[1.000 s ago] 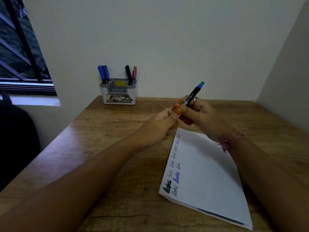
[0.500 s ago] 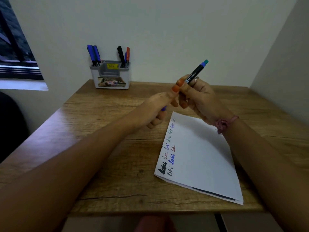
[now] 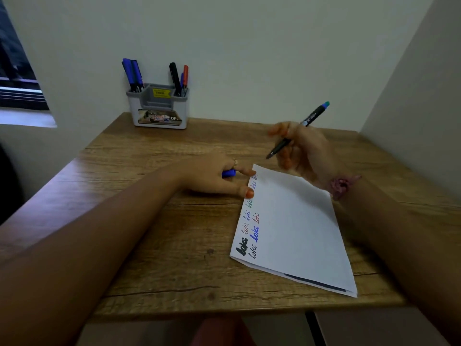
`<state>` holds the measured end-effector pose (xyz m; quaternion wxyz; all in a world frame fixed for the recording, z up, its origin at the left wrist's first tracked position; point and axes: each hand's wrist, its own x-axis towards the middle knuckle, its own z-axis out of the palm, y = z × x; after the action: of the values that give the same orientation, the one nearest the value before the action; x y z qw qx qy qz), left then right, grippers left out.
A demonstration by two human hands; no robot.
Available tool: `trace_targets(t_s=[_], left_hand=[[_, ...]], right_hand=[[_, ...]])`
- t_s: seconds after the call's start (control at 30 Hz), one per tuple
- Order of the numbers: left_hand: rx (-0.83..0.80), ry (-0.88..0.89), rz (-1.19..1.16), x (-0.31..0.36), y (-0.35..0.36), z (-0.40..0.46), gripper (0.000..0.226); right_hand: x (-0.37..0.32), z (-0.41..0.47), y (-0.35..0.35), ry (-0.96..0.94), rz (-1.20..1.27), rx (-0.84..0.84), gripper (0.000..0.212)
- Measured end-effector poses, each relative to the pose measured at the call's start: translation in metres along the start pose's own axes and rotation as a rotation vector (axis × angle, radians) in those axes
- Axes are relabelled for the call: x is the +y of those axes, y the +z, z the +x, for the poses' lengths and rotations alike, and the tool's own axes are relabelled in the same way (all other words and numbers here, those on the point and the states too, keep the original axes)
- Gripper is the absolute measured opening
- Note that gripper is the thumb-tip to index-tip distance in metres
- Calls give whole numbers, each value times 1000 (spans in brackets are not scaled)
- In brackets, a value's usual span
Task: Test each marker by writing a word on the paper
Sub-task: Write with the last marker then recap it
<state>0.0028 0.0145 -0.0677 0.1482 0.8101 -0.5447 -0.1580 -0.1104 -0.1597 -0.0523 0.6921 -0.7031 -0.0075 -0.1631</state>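
Two hands have separated: left hand [image 3: 214, 174], gripping blue cap [image 3: 228, 173], now rests beside white paper sheet [image 3: 294, 228]; right hand [image 3: 303, 149] grips uncapped black marker [image 3: 296, 132]

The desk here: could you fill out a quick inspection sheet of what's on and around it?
Surface: wooden desk, grainy, with cracks near the front edge.
Job's things: white paper, angled, with words in several colours along its left edge; uncapped marker; blue cap.
Clutter: grey pen holder at the back with blue, black and red markers.
Hands: right hand grips the marker above the paper; left hand holds the cap, fingertips on the paper's corner.
Cables: nothing seen.
Surroundings: plain walls, window at left.
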Motion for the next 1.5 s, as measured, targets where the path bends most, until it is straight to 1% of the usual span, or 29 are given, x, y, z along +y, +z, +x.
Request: trace_targets(t_s=[0.07,0.1,0.2,0.4,0.5,0.57,0.63,0.7,0.8,0.9,1.2,1.4,1.5], left_hand=[[-23,8,49,0,0,1,59],[-33,8,69,-1,1,2,60],[-45,2,34,-5,3,5,62],[-32,-14,47,-1,2,7,59],[-31,-14,50,-2,3,8,60],[-47,-16,49,-3,3,8,62],[-50,-17,52,-4,3,8,61],[-42,-12,53,-4,3,9,61],[-41,-24,48,-3,2,8,60],[-49,-34,43,-3,1,8,61],[-29,-28,28,-2,1,7,58],[-33,-42,17,0,1,7,58],[-33,-33,21,-1,2,7,58]], right_hand=[[2,-12,-1,43,-92,-111,27],[5,-17,-3,67,-116,-169,26],[12,-33,-3,136,-114,-293,14],[15,-29,1,90,-381,-394,12],[22,-21,6,72,-384,-380,4],[31,-21,6,54,-329,-328,13],[37,-24,3,32,-309,-303,9],[39,-25,2,11,-328,-313,3],[39,-25,4,-10,-332,-325,3],[38,-27,6,-36,-363,-366,11],[40,-26,6,-57,-387,-394,10],[40,-26,6,-78,-420,-409,19],[39,-26,5,-71,-411,-404,18]])
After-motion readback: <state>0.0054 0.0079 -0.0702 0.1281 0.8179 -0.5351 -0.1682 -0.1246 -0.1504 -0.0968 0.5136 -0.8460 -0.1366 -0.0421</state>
